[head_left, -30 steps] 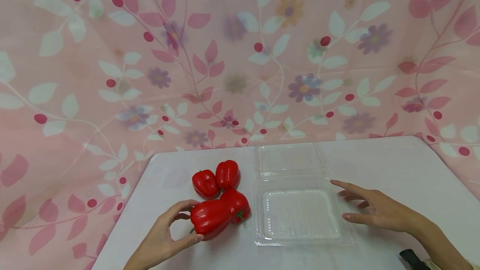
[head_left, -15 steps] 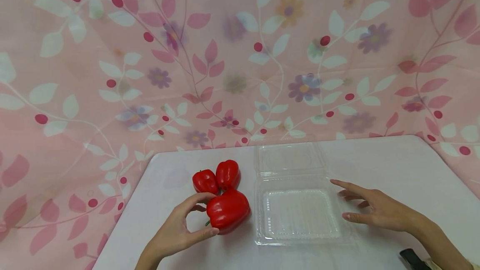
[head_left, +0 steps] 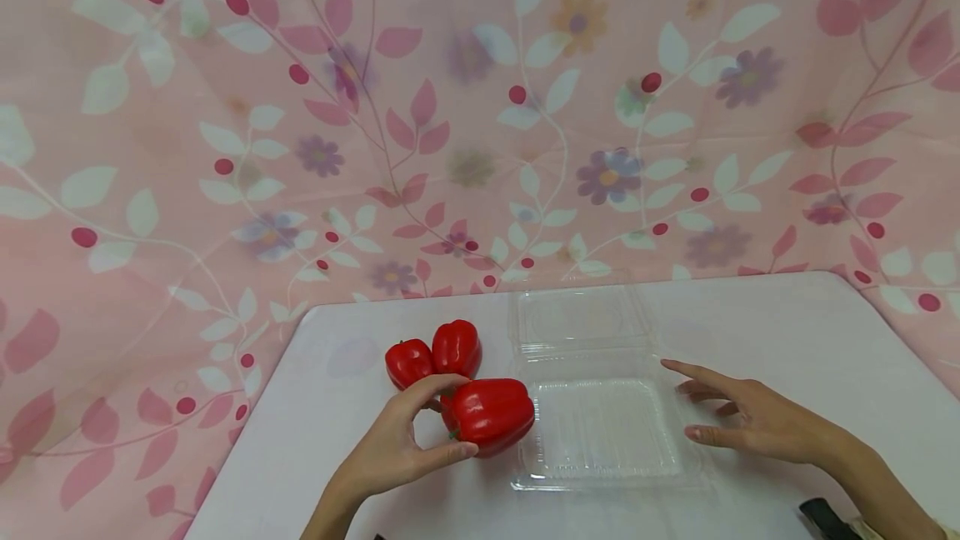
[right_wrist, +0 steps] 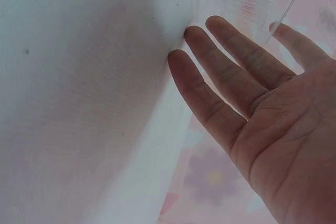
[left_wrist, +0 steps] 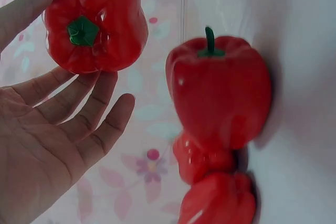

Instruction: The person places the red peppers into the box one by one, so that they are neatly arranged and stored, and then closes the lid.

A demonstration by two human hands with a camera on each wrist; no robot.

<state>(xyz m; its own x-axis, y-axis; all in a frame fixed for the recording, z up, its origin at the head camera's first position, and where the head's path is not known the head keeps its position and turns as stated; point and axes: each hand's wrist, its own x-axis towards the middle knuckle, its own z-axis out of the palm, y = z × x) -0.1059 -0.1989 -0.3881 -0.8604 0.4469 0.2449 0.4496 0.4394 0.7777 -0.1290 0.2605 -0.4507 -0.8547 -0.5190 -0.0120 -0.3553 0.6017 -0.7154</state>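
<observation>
Between thumb and fingers, the left hand (head_left: 393,444) grips a red bell pepper (head_left: 495,417) over the container's left rim. The left wrist view shows the held pepper (left_wrist: 113,24) off the table, green stem facing the palm, with the left hand (left_wrist: 47,140) below it. Three other red peppers stand together, one (left_wrist: 223,95) upright with its stem up; in the head view the held pepper mostly hides it. The right hand (head_left: 757,423) holds nothing, index finger near the right rim of the open clear container (head_left: 600,427). In the right wrist view the right hand's fingers (right_wrist: 215,98) are extended.
The container's lid (head_left: 581,317) lies folded back behind its base. Two peppers (head_left: 456,348) sit left of the lid on the white table (head_left: 795,323). A floral pink cloth (head_left: 465,123) hangs behind the table. A black object (head_left: 825,517) is beside the right forearm.
The left hand has carried its pepper rightward, from in front of the other peppers to the container's left edge. The right hand has stayed still.
</observation>
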